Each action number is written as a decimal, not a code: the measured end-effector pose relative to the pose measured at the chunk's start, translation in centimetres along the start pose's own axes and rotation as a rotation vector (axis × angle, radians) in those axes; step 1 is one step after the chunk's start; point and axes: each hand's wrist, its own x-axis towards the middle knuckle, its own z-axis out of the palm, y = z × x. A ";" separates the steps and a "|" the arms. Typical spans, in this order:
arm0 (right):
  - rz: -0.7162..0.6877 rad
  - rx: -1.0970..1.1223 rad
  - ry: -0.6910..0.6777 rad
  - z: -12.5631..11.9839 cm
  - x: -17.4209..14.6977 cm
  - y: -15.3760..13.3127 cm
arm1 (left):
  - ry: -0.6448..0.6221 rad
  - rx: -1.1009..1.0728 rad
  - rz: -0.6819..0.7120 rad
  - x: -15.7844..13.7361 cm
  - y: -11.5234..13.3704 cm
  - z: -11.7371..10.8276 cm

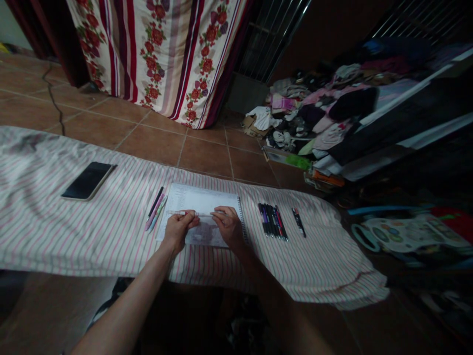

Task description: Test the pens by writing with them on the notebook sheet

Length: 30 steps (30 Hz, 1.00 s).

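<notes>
Over an open spiral notebook [201, 196] on the cloth, both my hands are closed on one slim, pale pen [204, 214], held level. My left hand [178, 229] wraps its fingers round one end, and a light tip sticks out past them. At the other end, my right hand [229, 228] pinches it between thumb and fingers. Left of the notebook lie a black pen [155, 203], a pink pen [154, 213] and a light green pen [158, 214]. To its right, several dark pens [272, 222] form a row, with another black pen [298, 223] apart from them.
A phone [88, 181] lies on the striped cloth [125, 222] at the left. Beyond are the tiled floor [155, 143] and a flowered curtain [158, 59]. A heap of clothes [314, 108] is at the back right, and a patterned plastic item [410, 231] sits at the right.
</notes>
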 end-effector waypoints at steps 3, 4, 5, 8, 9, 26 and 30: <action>0.006 -0.011 0.010 -0.2 -0.4 0.5 | 0.009 -0.001 -0.003 0.1 0.1 -0.3; 0.004 -0.014 0.014 -0.3 -0.6 0.7 | 0.012 -0.001 -0.004 0.1 0.2 -0.3; 0.001 -0.018 0.019 -0.4 -0.7 0.9 | 0.015 -0.001 -0.004 0.1 0.3 -0.4; -0.006 -0.030 0.032 -0.8 -1.0 1.5 | 0.017 0.000 -0.004 0.1 0.6 -0.6; -0.006 -0.034 0.033 -0.9 -1.1 1.7 | 0.015 0.002 -0.005 0.0 0.7 -0.7; 0.068 -0.214 -0.035 -0.8 -1.0 0.3 | 0.059 0.045 0.061 0.1 1.7 -1.5; 0.091 -0.288 -0.105 0.5 -0.6 -1.8 | 0.065 0.035 0.058 0.1 1.7 -1.5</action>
